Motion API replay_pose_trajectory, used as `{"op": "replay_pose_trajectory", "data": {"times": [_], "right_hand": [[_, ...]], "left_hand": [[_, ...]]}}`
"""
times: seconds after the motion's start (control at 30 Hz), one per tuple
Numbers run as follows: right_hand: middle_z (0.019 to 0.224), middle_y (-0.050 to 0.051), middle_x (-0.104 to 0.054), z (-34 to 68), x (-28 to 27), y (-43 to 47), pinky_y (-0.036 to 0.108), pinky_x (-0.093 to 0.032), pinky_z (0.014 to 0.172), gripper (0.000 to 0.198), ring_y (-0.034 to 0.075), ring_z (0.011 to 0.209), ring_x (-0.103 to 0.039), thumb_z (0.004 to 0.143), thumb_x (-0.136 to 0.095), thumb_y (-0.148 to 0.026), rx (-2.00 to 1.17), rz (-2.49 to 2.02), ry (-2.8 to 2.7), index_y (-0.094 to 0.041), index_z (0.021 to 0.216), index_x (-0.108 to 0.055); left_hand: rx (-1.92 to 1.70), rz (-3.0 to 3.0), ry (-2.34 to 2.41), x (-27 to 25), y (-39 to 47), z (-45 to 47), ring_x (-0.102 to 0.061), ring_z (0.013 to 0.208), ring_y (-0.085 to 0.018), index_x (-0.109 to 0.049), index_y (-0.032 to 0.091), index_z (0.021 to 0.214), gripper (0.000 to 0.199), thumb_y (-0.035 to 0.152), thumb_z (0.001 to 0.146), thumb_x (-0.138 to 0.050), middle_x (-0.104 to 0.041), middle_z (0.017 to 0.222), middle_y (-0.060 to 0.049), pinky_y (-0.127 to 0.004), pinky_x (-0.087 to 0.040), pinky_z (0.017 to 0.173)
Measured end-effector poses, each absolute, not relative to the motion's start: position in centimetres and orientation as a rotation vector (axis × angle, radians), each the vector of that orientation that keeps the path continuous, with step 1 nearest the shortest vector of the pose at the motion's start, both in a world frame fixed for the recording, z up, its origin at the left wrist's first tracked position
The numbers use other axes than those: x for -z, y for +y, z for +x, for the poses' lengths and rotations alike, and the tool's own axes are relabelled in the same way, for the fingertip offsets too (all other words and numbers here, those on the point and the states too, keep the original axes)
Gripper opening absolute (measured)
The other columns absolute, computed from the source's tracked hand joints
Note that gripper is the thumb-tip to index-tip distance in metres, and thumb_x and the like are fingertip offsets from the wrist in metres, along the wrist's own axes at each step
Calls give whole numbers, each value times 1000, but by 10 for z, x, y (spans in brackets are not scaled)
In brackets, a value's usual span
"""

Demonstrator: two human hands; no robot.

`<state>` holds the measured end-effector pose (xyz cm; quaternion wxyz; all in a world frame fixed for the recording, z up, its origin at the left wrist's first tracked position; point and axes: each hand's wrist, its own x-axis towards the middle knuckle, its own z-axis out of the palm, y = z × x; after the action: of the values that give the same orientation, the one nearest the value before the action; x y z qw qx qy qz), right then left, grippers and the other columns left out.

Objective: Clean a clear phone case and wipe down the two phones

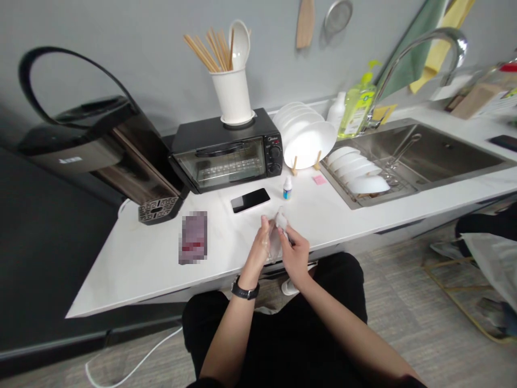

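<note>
Just over the counter's front edge, both my hands come together around a thin see-through piece (274, 249), possibly a clear phone case. My left hand (260, 248), with a black watch on its wrist, grips its left side, thumb up. Pinched in my right hand (296, 253) is a small white piece (281, 220), perhaps a tissue or cloth, pressed against the clear piece. Beyond my hands lie a dark-screened smartphone (250, 200) and a small white bottle with a blue label (287, 188), standing upright.
A blurred-out purple item (194, 237) lies left on the counter (133, 275). Behind stand a black machine with a drip tray (157, 210), a toaster oven (226, 156) with a utensil holder (232, 94) on top, and racked plates (309, 144). Bowls (365, 183) sit by the sink (436, 156).
</note>
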<state>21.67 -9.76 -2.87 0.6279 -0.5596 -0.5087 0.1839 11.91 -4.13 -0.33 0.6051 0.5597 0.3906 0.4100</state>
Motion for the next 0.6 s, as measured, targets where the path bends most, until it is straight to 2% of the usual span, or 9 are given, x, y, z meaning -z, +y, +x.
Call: {"op": "replay_pose_trajectory", "data": {"times": [0.07, 0.17, 0.3, 0.4, 0.47, 0.5, 0.6], "right_hand": [[141, 6, -78, 222, 32, -91, 61, -55, 121, 33, 34, 142, -67, 107, -54, -34, -365, -1248, -1274, -29, 129, -79], [137, 6, -80, 235, 33, -78, 55, -54, 123, 31, 30, 145, -65, 104, -54, -29, -340, -1215, -1416, -26, 117, -82], [126, 12, -84, 258, 29, -61, 41, -64, 104, 30, 28, 122, -79, 103, -53, -28, -289, -1269, -1503, -21, 111, -81], [112, 15, -85, 272, 24, -52, 35, -64, 89, 32, 26, 98, -82, 107, -51, -33, -238, -1398, -1462, -18, 118, -77], [103, 13, -85, 278, 23, -49, 33, -62, 82, 34, 24, 86, -81, 109, -52, -39, -227, -1457, -1444, -17, 123, -74], [101, 12, -85, 281, 23, -49, 33, -62, 81, 34, 24, 84, -80, 109, -53, -41, -231, -1467, -1452, -18, 122, -74], [109, 11, -84, 288, 24, -50, 34, -62, 88, 29, 26, 96, -80, 106, -57, -41, -248, -1458, -1518, -20, 112, -76]], "left_hand": [[-910, 1210, 855, 0, -41, 110, -69, 137, -29, -77, 17, 130, 87, 81, 102, -25, -80, 135, -15, -48, -46, 129], [-791, 1146, 814, -10, -38, 90, -74, 131, -33, -80, 16, 122, 73, 76, 97, -47, -79, 137, -17, -51, -51, 124], [-733, 1230, 872, -12, -29, 67, -80, 119, -33, -79, 19, 126, 52, 50, 85, -72, -78, 139, -17, -49, -64, 104], [-757, 1356, 1031, -2, -19, 62, -82, 106, -29, -72, 22, 139, 55, 38, 86, -72, -75, 143, -16, -47, -66, 92], [-792, 1458, 1148, 4, -13, 61, -80, 105, -29, -72, 21, 138, 53, 35, 87, -72, -76, 137, -17, -53, -64, 99], [-815, 1526, 1201, 5, -11, 61, -78, 112, -30, -74, 22, 136, 50, 33, 87, -73, -76, 136, -17, -57, -60, 108], [-887, 1749, 1318, 5, -16, 56, -62, 141, -33, -75, 25, 135, 47, 34, 89, -74, -69, 148, -14, -58, -42, 130]]}}
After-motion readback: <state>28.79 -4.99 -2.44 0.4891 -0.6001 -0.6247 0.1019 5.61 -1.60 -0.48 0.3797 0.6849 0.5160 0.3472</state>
